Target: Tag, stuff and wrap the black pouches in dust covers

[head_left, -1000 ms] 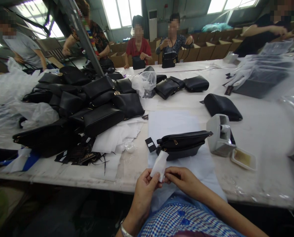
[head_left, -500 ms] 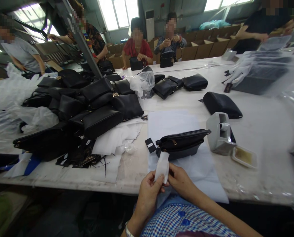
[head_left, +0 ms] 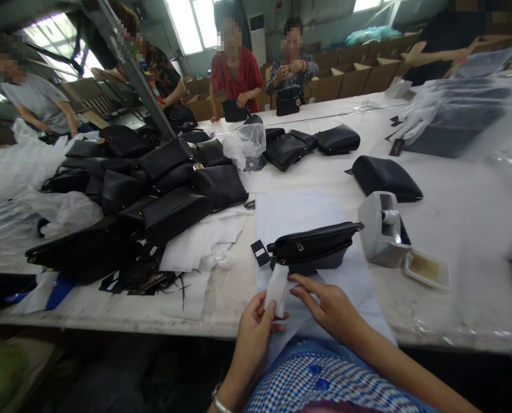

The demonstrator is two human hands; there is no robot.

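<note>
A folded strip of white tissue paper [head_left: 277, 289] is pinched in my left hand [head_left: 258, 324], its top end reaching up to the bag in front. My right hand [head_left: 325, 304] is apart from the strip, fingers spread and holding nothing. Just beyond both hands, a small black zip bag [head_left: 316, 246] rests on white paper sheets [head_left: 299, 206]. It has a gold zip pull on its front pocket. At its left end lies a black hang tag [head_left: 260, 252] with a white label.
Black bags [head_left: 174, 209] are heaped at left, with loose tags [head_left: 142, 281] in front. A grey tape dispenser [head_left: 380, 235] and a small white dish [head_left: 427, 269] sit at right. Another black bag [head_left: 385, 179] lies behind. Co-workers [head_left: 236, 74] handle bags across the table.
My right hand has let go of the paper strip and moved right, its fingers opening. My left hand still grips the strip. Across the table, a person in red has risen higher.
</note>
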